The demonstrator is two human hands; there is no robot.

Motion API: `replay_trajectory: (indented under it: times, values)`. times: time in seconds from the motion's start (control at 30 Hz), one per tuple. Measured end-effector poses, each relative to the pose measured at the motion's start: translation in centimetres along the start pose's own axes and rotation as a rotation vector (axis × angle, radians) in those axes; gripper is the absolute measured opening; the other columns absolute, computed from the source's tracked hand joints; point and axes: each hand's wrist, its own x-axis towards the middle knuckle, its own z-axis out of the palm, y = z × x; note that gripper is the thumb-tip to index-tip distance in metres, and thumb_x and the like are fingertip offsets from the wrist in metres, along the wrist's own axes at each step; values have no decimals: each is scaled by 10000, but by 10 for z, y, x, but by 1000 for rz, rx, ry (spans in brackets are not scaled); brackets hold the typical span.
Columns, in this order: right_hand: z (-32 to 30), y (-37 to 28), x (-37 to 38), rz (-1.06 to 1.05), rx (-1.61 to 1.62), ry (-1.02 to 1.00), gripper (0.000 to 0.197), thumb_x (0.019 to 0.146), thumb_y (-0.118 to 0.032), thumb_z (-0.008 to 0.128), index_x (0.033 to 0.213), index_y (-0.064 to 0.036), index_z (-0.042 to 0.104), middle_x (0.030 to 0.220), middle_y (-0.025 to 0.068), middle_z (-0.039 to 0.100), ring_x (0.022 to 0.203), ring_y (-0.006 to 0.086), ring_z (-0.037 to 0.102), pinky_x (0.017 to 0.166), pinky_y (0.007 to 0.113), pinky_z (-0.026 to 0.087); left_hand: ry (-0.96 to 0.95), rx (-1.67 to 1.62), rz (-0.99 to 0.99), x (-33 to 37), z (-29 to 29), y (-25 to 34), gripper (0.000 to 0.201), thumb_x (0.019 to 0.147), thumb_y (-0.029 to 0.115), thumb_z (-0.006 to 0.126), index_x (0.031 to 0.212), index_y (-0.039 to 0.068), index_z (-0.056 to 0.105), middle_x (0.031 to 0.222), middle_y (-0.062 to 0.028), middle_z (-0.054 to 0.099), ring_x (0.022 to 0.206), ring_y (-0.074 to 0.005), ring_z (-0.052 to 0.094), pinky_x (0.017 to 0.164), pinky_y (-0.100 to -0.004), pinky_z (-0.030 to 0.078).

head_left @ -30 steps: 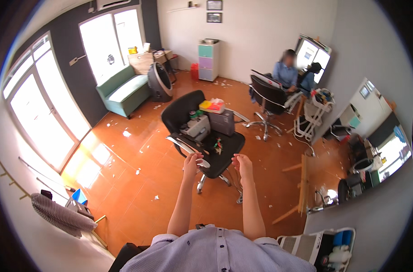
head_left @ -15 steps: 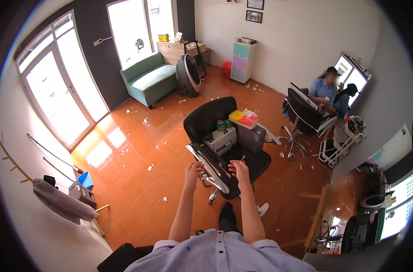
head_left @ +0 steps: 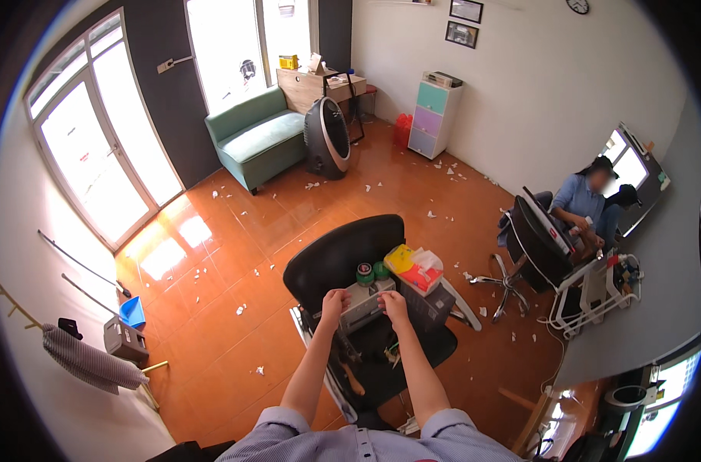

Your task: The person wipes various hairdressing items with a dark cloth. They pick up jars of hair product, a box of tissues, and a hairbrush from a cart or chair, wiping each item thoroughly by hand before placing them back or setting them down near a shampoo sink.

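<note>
A black salon chair (head_left: pixel 342 250) stands right in front of me, loaded with things. On its seat sits a grey case (head_left: pixel 363 309), and two green-lidded round tubs (head_left: pixel 365 273) are on top of it. My left hand (head_left: pixel 334 306), fingers curled in, is at the case's left end. By the right end is my right hand (head_left: pixel 394 306), its thumb and fingers drawn together. Whether either hand touches the case, or what its fingers hold, is hidden. A darker box (head_left: pixel 429 309) alongside carries a yellow and red tissue pack (head_left: pixel 416 269). A wooden-handled tool (head_left: pixel 352 379) lies on the seat nearer me.
A person (head_left: pixel 581 204) sits at the right beside another black chair (head_left: pixel 539 239) and a white wheeled trolley (head_left: pixel 597 296). White scraps are strewn over the orange tiles. A green sofa (head_left: pixel 262 138), a hood-shaped machine (head_left: pixel 327 138) and a drawer cabinet (head_left: pixel 435 115) stand farther back.
I have come closer to the loaded chair, which now sits lower in view. My hands have gone from loosely spread above the armrest and seat to curled at the grey case.
</note>
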Motion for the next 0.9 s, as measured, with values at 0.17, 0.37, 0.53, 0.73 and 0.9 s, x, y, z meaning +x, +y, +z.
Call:
replay_trajectory:
  times: [0.17, 0.37, 0.53, 0.73, 0.9]
  values:
    - [18, 21, 102, -220, -396, -29, 250, 774, -188, 569, 959, -29, 622, 855, 84, 644, 771, 218, 612, 679, 307, 474, 100, 332, -51, 94, 18, -28, 294, 832, 189, 499, 1071, 32, 569, 951, -69, 622, 802, -155, 569, 707, -287, 447]
    - [39, 18, 150, -166, -875, -180, 592, 710, -257, 655, 1207, -19, 439, 1213, 222, 399, 1087, 379, 483, 879, 422, 436, 196, 799, 33, 158, 24, -62, 476, 748, 245, 573, 1116, -57, 551, 1027, -233, 607, 1001, -336, 578, 848, -371, 446]
    - [41, 30, 179, -156, -913, -122, 607, 744, -304, 654, 1196, 29, 425, 1237, 257, 359, 1049, 408, 502, 862, 427, 443, 138, 957, 49, 198, 40, -92, 494, 783, 283, 569, 1126, -72, 531, 1058, -276, 566, 1003, -386, 545, 871, -413, 428]
    - [50, 20, 184, -124, -930, -122, 437, 762, -295, 648, 1090, -28, 539, 1216, 279, 381, 941, 425, 553, 811, 446, 462, 130, 1012, -36, 218, 25, -113, 374, 814, 268, 536, 1094, 27, 597, 1083, -272, 525, 1023, -412, 503, 883, -434, 412]
    - [47, 29, 187, -145, -777, -54, 473, 660, -302, 750, 1033, -48, 607, 1170, 226, 489, 979, 369, 559, 791, 429, 459, 269, 920, 108, 198, 32, -109, 310, 826, 229, 521, 1088, 97, 623, 1048, -249, 538, 991, -390, 520, 877, -431, 415]
